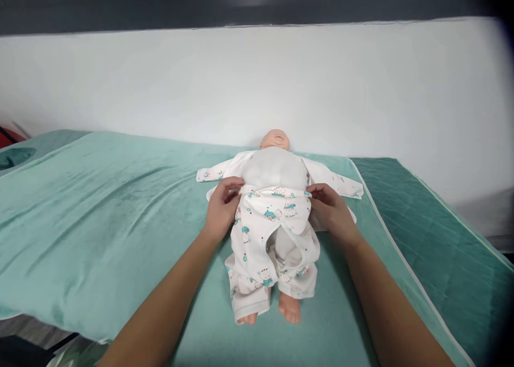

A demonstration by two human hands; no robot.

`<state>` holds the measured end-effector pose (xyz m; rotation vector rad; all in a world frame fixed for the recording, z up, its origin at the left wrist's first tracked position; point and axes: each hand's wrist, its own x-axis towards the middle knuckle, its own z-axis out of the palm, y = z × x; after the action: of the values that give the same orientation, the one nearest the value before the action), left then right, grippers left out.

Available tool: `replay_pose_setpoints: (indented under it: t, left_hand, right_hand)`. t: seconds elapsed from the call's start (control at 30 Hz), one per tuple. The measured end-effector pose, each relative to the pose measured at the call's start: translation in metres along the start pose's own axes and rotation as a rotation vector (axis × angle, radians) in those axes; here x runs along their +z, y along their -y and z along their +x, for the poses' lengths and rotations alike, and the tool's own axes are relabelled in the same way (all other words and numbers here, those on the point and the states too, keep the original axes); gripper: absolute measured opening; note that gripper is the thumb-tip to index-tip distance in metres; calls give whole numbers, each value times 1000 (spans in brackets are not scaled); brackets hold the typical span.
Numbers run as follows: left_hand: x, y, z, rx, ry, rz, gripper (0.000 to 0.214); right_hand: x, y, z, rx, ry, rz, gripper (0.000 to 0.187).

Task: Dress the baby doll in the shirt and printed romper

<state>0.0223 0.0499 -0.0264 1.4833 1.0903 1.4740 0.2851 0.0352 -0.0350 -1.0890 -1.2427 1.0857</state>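
Note:
A baby doll (275, 166) lies on its back on a green towel (100, 211), head toward the wall. It wears white printed trousers (265, 238) with small blue figures, and an open white shirt is spread under its arms. My left hand (223, 206) pinches the trousers' waistband at the doll's left side as I see it. My right hand (329, 209) grips the waistband on the other side. Both bare feet stick out of the trouser legs.
A white wall (257, 83) rises right behind the doll's head. A darker green quilted pad (433, 238) lies to the right of the towel. The towel's front edge hangs over the surface at the lower left.

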Motion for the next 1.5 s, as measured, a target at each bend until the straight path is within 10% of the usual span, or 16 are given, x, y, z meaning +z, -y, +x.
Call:
replay_pose_setpoints:
  t: [0.17, 0.33, 0.53, 0.77, 1.2, 1.5]
  left_hand:
    - [-2, -4, 3, 305, 160, 352, 22]
    - [4, -15, 11, 280, 290, 451, 17]
    - [7, -12, 49, -53, 230, 215, 22]
    - [2, 16, 65, -383, 198, -395, 27]
    - [-35, 13, 57, -503, 535, -176, 31]
    - [-16, 10, 52, -366, 397, 95, 26]
  right_hand:
    - [11, 9, -3, -350, -3, -333, 9]
    - [18, 13, 2, -580, 23, -611, 10]
    - [20, 26, 39, -292, -31, -731, 18]
    - [16, 2, 72, 74, 17, -32, 35]
    - [-17, 9, 37, 109, 323, -143, 28]
    - [-5, -5, 35, 133, 44, -418, 26]
